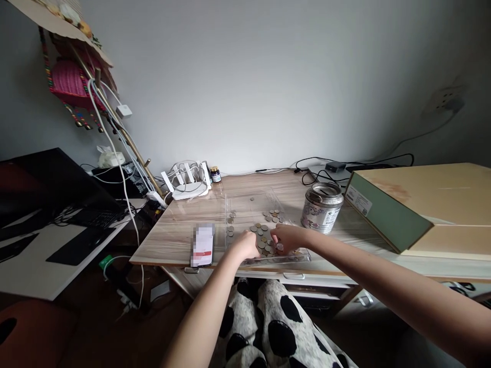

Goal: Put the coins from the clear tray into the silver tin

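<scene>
Several coins point(264, 229) lie scattered in a clear plastic tray point(245, 200) on the wooden desk point(176, 230). My left hand point(245, 245) rests on the tray's near part with its fingers curled beside the coins. My right hand point(288, 238) reaches in from the right, its fingertips pinching among the coins at the near edge. Whether either hand holds a coin is hidden by the fingers. A patterned tin with a slotted lid point(321, 206) stands just right of the tray.
A phone point(203, 245) lies left of the tray near the desk's front edge. A white router point(188, 182) and a small bottle point(215, 175) stand at the back. A green-edged box point(422, 204) fills the right side. Cables trail along the wall; a dark monitor point(49, 184) sits at left.
</scene>
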`<state>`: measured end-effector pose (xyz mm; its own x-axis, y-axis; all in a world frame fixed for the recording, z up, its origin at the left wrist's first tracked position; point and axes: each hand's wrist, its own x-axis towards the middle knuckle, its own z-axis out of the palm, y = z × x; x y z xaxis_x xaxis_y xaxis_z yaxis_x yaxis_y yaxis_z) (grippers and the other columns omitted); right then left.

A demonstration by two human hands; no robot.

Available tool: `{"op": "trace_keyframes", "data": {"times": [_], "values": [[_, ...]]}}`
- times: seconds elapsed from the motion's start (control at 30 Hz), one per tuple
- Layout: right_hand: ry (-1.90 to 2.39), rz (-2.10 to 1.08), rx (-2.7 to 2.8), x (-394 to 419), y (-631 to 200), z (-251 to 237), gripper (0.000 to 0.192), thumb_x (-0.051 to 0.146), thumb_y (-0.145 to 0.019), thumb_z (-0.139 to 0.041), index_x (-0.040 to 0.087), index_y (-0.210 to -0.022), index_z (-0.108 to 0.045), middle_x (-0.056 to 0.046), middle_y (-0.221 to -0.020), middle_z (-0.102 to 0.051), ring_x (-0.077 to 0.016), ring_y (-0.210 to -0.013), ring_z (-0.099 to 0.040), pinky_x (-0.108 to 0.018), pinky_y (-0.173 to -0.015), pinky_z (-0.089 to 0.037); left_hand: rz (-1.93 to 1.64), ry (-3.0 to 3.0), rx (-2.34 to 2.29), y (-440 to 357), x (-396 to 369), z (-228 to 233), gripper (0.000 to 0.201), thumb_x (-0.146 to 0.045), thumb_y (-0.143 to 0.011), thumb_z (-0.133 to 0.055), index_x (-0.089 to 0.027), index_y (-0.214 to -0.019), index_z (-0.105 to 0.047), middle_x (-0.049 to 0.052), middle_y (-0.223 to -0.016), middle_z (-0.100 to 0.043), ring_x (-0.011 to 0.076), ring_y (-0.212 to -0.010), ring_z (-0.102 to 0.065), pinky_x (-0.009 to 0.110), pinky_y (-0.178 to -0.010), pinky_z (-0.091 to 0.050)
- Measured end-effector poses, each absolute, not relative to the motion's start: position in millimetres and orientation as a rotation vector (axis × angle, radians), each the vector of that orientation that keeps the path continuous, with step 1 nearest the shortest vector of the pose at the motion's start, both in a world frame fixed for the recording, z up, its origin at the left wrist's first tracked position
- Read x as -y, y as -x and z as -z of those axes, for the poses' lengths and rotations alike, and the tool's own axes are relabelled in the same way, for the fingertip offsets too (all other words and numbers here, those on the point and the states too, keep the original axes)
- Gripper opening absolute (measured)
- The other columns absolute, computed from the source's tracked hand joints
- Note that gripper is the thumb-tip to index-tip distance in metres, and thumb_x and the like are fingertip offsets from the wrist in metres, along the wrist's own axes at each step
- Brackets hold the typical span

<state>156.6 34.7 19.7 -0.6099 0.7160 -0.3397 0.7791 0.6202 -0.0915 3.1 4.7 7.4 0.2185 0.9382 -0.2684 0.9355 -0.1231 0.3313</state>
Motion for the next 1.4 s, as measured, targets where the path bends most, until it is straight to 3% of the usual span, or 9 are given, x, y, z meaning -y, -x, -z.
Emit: {"op": "trace_keyframes", "data": {"times": [0.1,0.27,0.4,0.5,0.67,0.77,1.13,1.3,1.4], "values": [[-1.253,0.349,-2.595,-36,-158,-15,0.025,0.02,-0.051,-0.06,0.017,-0.076,-0.059,-0.007,-0.084,-0.059,-0.0211,-0.083,-0.052,-0.025,-0.064,-0.038,-0.01,-2.006,-1.772,-7,-9,-8,0.028,-0.024,-0.048,-0.067,-0.017,-0.075,-0.059,0.009,-0.091,-0.062,0.0188,-0.073,-0.058,0.021,-0.055,-0.041],[-1.454,0.444,-2.526,-42,-162,-5,0.057,0.026,-0.045,-0.066,0.015,-0.1,-0.054,-0.007,-0.088,-0.061,-0.0198,-0.078,-0.055,-0.023,-0.057,-0.038,-0.132,-1.899,-1.863,-6,-9,-3,0.031,-0.018,-0.048,-0.065,-0.017,-0.078,-0.059,0.008,-0.092,-0.063,0.0176,-0.074,-0.058,0.02,-0.054,-0.04],[-1.343,0.589,-2.481,-41,-157,-3,0.028,0.019,-0.05,-0.06,0.016,-0.078,-0.063,-0.001,-0.068,-0.062,-0.0137,-0.059,-0.055,-0.021,-0.05,-0.037,-0.167,-1.932,-1.828,-6,-4,-3,0.024,-0.017,-0.049,-0.064,-0.017,-0.073,-0.061,0.009,-0.092,-0.062,0.017,-0.071,-0.058,0.02,-0.054,-0.041],[-1.265,0.588,-2.588,-36,-153,-4,0.012,0.015,-0.052,-0.057,0.018,-0.061,-0.064,0.0,-0.064,-0.062,-0.012,-0.058,-0.054,-0.02,-0.052,-0.037,-0.131,-2.016,-1.713,-8,-1,-5,0.01,-0.016,-0.051,-0.061,-0.015,-0.061,-0.063,0.01,-0.089,-0.063,0.0179,-0.067,-0.059,0.023,-0.056,-0.043],[-1.234,0.871,-2.614,-34,-156,-5,0.024,0.015,-0.053,-0.057,0.017,-0.075,-0.066,0.0,-0.064,-0.062,-0.0107,-0.054,-0.051,-0.019,-0.046,-0.035,-0.09,-1.914,-1.467,-9,-3,-7,0.017,-0.011,-0.057,-0.056,-0.015,-0.072,-0.063,0.004,-0.066,-0.064,0.0159,-0.061,-0.059,0.025,-0.058,-0.046],[-1.198,0.928,-2.645,-36,-159,-3,0.021,0.017,-0.054,-0.057,0.016,-0.073,-0.066,0.0,-0.062,-0.061,-0.0101,-0.053,-0.049,-0.018,-0.045,-0.034,-0.065,-1.72,-1.345,-8,-8,-4,0.021,-0.008,-0.061,-0.052,-0.015,-0.079,-0.06,0.0,-0.057,-0.06,0.0134,-0.056,-0.058,0.025,-0.056,-0.047],[-1.037,0.845,-2.46,-54,-153,-2,0.022,0.017,-0.048,-0.057,0.014,-0.068,-0.065,0.004,-0.046,-0.052,-0.0098,-0.046,-0.049,-0.02,-0.048,-0.038,0.173,-1.824,-1.345,-15,-23,-13,0.01,-0.009,-0.056,-0.059,-0.014,-0.057,-0.05,-0.003,-0.051,-0.053,0.0093,-0.042,-0.05,0.026,-0.05,-0.047],[-1.108,0.996,-2.359,-57,-158,-1,0.016,0.014,-0.049,-0.055,0.012,-0.063,-0.061,0.005,-0.042,-0.049,-0.0108,-0.046,-0.051,-0.02,-0.045,-0.04,-0.074,-1.695,-1.346,-11,-24,-2,0.014,-0.001,-0.055,-0.055,-0.014,-0.055,-0.049,-0.003,-0.049,-0.051,0.009,-0.044,-0.051,0.025,-0.051,-0.047],[-1.342,0.954,-2.491,-60,-167,-9,0.011,0.017,-0.052,-0.056,0.012,-0.06,-0.06,0.003,-0.043,-0.05,-0.0105,-0.045,-0.05,-0.02,-0.044,-0.039,-0.498,-1.418,-1.407,-14,-24,10,0.017,0.003,-0.057,-0.051,-0.013,-0.063,-0.053,-0.003,-0.049,-0.051,0.0084,-0.044,-0.051,0.024,-0.053,-0.047]]}}
